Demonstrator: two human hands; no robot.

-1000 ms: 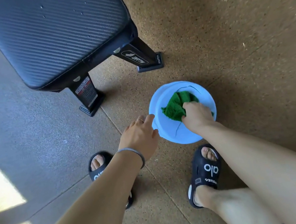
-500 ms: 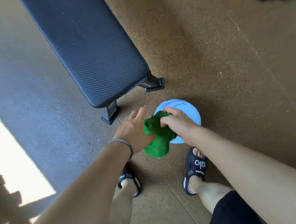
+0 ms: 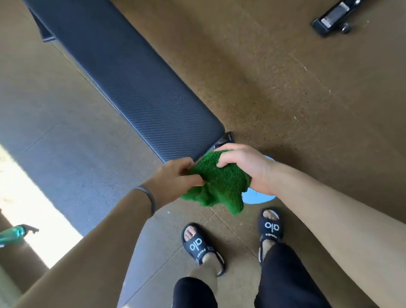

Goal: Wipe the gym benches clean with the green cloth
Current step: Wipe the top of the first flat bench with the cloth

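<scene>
A green cloth (image 3: 219,185) hangs bunched between my two hands, just in front of the near end of the black padded bench (image 3: 133,80). My left hand (image 3: 174,178) pinches the cloth's left edge. My right hand (image 3: 245,166) grips its top right part with curled fingers. The bench runs away from me up and to the left, with small droplets on its pad. A light blue bucket (image 3: 259,196) on the floor is mostly hidden under the cloth and my right wrist.
A green spray bottle (image 3: 6,236) lies at the left near a sunlit patch of floor. The wheeled black base of another machine (image 3: 355,2) stands at the upper right. My feet in black slides (image 3: 201,247) are on the floor below the cloth.
My right hand lifted the cloth out of the blue bucket, and my left hand took hold of it too. I have stood up, so the bench and floor look farther away.
</scene>
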